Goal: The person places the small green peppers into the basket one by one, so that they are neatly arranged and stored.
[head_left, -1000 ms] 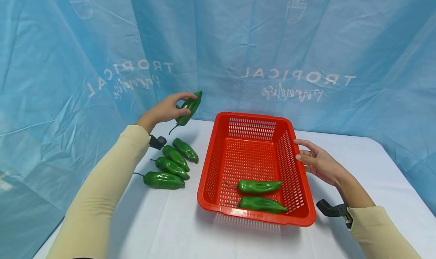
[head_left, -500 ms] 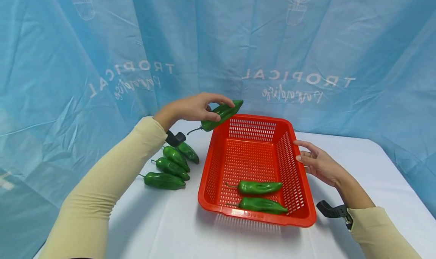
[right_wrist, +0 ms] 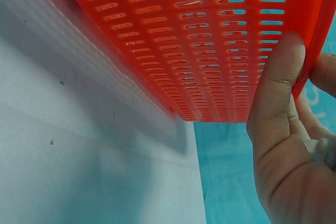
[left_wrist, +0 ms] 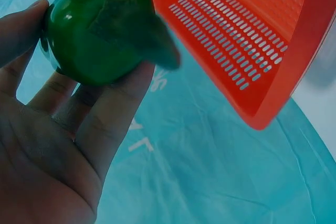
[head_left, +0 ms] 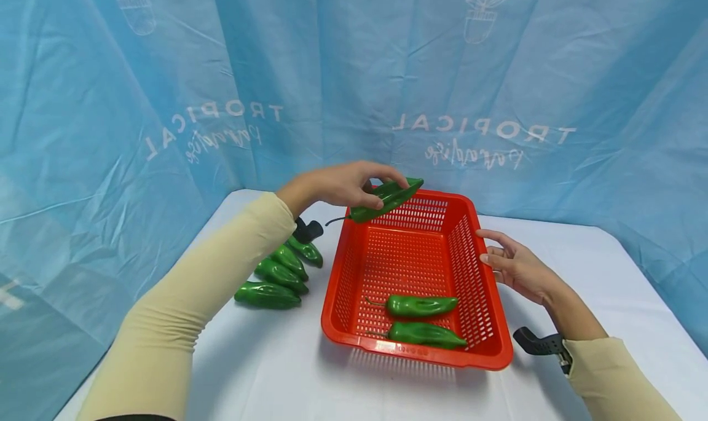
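Observation:
My left hand (head_left: pixel 354 184) pinches a green pepper (head_left: pixel 389 200) between thumb and fingers, above the far left corner of the red basket (head_left: pixel 330 298). In the left wrist view the pepper (left_wrist: pixel 100 30) shows its stem end, with the stem blurred toward the camera. My right hand (head_left: pixel 517 264) holds the basket's right rim; in the right wrist view the thumb lies against the slotted outer wall (right_wrist: pixel 210 51) and the fingers reach over the rim. Inside the basket, near its front, lie two green peppers, one (head_left: pixel 421 305) behind the other (head_left: pixel 426 334).
Left of the basket, several green peppers (head_left: pixel 268 295) lie in a row on the white tablecloth (head_left: pixel 287 372), partly covered by the left forearm and the wrist camera (head_left: pixel 308 230). A blue printed curtain (head_left: pixel 354 70) hangs behind the table.
My left hand has carried its pepper rightward from beyond the row of peppers to above the basket's far left corner, sinking slightly lately. The right hand and basket have stayed put.

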`<action>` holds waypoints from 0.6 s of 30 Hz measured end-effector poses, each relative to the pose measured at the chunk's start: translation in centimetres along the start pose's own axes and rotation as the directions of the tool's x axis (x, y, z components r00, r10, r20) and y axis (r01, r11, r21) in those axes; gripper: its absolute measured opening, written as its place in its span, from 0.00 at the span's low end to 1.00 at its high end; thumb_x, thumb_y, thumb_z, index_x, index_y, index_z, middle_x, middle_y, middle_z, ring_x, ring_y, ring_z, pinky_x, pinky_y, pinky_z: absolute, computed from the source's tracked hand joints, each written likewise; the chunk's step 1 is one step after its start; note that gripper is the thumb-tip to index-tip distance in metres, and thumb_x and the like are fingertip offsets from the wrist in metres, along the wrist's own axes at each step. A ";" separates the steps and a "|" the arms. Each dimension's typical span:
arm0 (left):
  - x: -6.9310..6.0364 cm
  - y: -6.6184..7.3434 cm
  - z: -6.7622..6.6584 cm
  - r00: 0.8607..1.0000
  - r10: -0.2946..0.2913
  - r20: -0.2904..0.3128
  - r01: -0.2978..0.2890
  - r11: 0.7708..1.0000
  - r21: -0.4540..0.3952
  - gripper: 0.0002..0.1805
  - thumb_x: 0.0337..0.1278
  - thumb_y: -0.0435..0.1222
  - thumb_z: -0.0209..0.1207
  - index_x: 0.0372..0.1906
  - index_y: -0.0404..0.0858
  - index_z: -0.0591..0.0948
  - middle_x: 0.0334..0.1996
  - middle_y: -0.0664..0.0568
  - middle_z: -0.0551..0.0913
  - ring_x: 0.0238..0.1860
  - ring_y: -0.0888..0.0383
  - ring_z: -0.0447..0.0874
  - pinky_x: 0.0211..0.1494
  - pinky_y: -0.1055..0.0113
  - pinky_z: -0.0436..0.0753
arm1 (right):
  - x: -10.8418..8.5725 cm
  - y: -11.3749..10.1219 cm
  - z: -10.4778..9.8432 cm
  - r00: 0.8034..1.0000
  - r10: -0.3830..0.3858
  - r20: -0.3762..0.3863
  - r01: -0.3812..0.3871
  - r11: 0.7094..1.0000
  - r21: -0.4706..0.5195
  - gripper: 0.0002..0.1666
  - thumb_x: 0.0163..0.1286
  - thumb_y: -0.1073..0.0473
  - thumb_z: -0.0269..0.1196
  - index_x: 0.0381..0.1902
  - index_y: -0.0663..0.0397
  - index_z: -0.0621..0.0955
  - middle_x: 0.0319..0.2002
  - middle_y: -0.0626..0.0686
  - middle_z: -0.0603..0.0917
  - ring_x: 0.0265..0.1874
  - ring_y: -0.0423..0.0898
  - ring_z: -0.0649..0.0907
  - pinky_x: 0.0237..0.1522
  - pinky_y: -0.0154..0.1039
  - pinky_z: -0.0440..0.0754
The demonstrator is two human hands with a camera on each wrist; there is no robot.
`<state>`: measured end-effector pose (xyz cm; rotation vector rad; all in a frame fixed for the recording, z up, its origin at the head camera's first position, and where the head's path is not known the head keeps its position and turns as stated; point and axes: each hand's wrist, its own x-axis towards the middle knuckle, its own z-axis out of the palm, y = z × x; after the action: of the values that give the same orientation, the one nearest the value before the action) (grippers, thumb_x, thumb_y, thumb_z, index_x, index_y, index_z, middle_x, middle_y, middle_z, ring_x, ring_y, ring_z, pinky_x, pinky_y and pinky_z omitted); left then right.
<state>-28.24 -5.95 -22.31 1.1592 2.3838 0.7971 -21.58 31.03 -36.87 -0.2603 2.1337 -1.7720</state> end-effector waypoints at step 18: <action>4.2 -0.1 1.7 0.999 -0.011 0.048 0.013 0.999 -0.036 0.25 0.65 0.31 0.59 0.65 0.53 0.76 0.65 0.55 0.74 0.63 0.56 0.72 0.65 0.59 0.77 | -0.1 0.1 0.1 0.999 0.015 -0.029 -0.016 0.998 -0.059 0.38 0.75 0.55 0.57 0.77 0.45 0.54 0.49 0.37 0.85 0.46 0.38 0.88 0.48 0.39 0.87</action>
<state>-29.86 -2.10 -24.08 1.1356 2.3262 0.7964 -21.43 30.98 -36.97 -0.2341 2.2045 -1.7162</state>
